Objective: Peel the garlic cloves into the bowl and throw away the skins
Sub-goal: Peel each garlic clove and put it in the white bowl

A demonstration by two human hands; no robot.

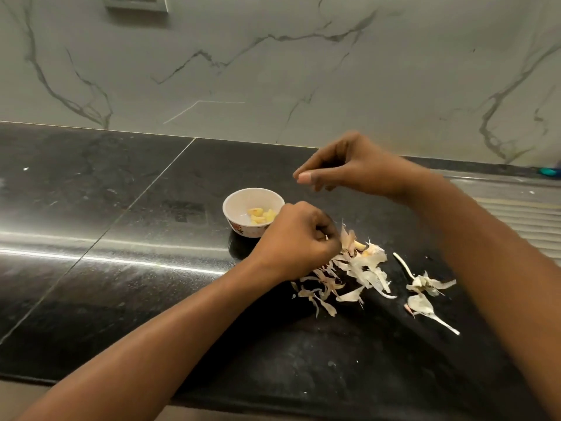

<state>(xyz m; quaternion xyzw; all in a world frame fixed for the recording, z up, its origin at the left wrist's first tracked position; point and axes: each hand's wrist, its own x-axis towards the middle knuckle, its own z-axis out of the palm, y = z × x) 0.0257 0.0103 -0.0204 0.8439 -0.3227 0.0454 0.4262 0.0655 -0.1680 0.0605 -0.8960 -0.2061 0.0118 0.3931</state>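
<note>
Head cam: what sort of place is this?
Most likely a home kitchen. A polished dark stone countertop meets a marble-look backsplash, what looks like a ribbed sink drainboard sits at the right edge, and a small bowl of peeled garlic cloves stands beside loose skins.

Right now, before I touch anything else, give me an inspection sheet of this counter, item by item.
Surface: black stone countertop, glossy, with pale specks and smears.
Job's things: white bowl upright, holding peeled cloves; one yellowish clove lies among the skins.
Clutter: main pile of skins right of the bowl; smaller cluster further right.
Grips: left hand curled tight by the pile, a pale bit between its fingers; right hand raised, thumb and fingertips pinched, nothing visible in the pinch.
Cables: nothing seen.
Surroundings: veined marble wall, switch plate top left, teal object at right edge.
</note>
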